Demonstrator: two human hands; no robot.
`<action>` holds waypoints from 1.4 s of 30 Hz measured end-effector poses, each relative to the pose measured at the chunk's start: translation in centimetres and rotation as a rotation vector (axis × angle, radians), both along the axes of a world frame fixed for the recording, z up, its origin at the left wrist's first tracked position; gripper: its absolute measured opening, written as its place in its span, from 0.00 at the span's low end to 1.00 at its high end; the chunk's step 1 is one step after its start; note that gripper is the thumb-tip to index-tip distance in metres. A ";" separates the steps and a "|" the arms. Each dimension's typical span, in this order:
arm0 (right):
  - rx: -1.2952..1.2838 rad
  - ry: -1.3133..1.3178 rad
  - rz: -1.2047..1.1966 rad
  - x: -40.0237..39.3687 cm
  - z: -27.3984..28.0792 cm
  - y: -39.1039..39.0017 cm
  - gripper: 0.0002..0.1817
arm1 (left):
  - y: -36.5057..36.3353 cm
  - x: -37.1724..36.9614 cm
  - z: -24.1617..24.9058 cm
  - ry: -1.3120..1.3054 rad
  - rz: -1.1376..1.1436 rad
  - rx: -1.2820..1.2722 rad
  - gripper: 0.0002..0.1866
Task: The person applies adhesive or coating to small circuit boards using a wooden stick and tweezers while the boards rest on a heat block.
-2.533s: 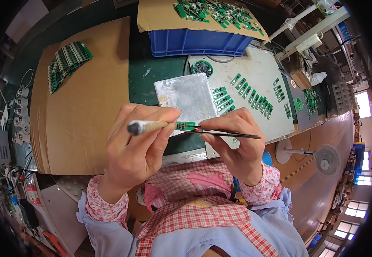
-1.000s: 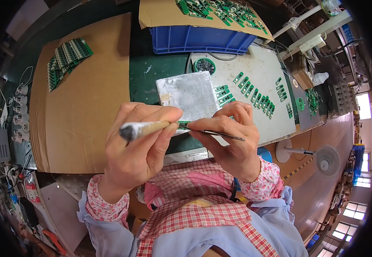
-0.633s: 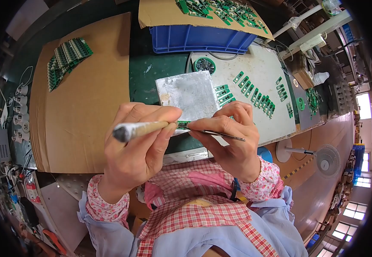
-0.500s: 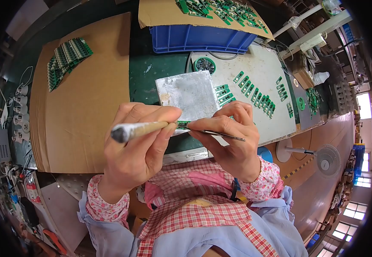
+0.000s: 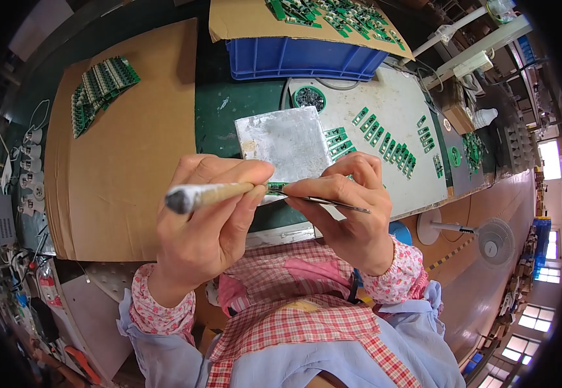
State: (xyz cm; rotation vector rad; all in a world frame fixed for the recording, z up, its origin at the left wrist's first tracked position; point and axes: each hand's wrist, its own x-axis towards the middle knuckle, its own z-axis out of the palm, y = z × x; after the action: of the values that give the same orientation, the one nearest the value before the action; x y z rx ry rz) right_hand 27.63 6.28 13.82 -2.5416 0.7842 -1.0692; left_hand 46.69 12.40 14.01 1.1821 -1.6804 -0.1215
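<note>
My left hand (image 5: 197, 226) is closed in a pinch round a stick-shaped tool (image 5: 219, 195). Its beige shaft ends in a white, dark-tipped butt pointing up toward me. Between the fingers of my right hand (image 5: 355, 210) are thin metal tweezers (image 5: 339, 205), slanting down to the right. A small green circuit board (image 5: 276, 186) shows between the two sets of fingertips, at the front edge of a square silvery metal block (image 5: 284, 143). The working tip of the stick-shaped tool is hidden behind my left fingers.
Rows of small circuit boards (image 5: 391, 152) lie on the white board (image 5: 352, 97) at right, with a round green dish (image 5: 310, 97) of small dark parts. Cardboard (image 5: 122, 187) at left bears stacked board strips (image 5: 103, 90). Behind stands a blue crate (image 5: 307, 60).
The butt of the stick-shaped tool has tipped slightly left and away from me. My hands, the tweezers and the circuit board look nearly still.
</note>
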 end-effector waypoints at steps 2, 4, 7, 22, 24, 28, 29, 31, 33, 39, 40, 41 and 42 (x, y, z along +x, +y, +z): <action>0.000 -0.001 0.000 0.0 0.0 0.0 0.16 | 0.0 0.0 0.0 -0.001 0.001 0.006 0.07; 0.001 -0.002 0.000 0.0 0.0 0.0 0.16 | 0.0 0.0 0.1 -0.012 0.001 0.002 0.07; 0.003 0.002 -0.001 0.0 0.1 0.0 0.16 | 0.0 0.0 0.1 -0.008 0.003 0.002 0.07; 0.005 0.002 -0.010 -0.7 1.1 0.3 0.18 | -0.1 0.1 0.0 0.000 -0.001 -0.015 0.07; 0.000 0.016 -0.004 -0.7 1.0 0.3 0.19 | -0.2 0.1 0.0 0.003 -0.006 -0.022 0.07; -0.007 0.018 0.000 -0.6 0.8 0.4 0.19 | -0.2 0.1 0.0 0.005 -0.008 -0.027 0.06; -0.007 0.017 0.004 -0.6 0.7 0.3 0.19 | -0.2 0.2 0.0 0.002 -0.009 -0.027 0.06; -0.013 0.017 0.013 -0.5 0.8 0.3 0.19 | -0.2 0.2 0.0 0.002 -0.006 -0.027 0.06; -0.024 0.020 0.024 -0.5 0.9 0.3 0.18 | -0.2 0.2 0.0 -0.001 -0.003 -0.023 0.06; -0.062 0.040 0.034 -0.1 0.7 0.1 0.18 | -0.2 0.1 0.0 0.012 0.006 0.002 0.06; -0.065 0.045 0.036 0.0 0.6 0.1 0.18 | -0.2 0.1 0.0 0.013 0.011 0.006 0.06; -0.067 0.051 0.039 0.1 0.6 0.1 0.18 | -0.2 0.1 0.0 0.014 0.016 0.010 0.06; -0.070 0.057 0.042 0.1 0.6 0.0 0.18 | -0.2 0.1 0.0 0.014 0.013 0.008 0.06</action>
State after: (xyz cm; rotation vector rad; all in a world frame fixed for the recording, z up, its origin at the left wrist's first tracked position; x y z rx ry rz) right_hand 27.77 6.29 14.39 -2.6458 0.7162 -1.0329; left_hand 46.82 12.25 14.05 1.1953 -1.6612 -0.1277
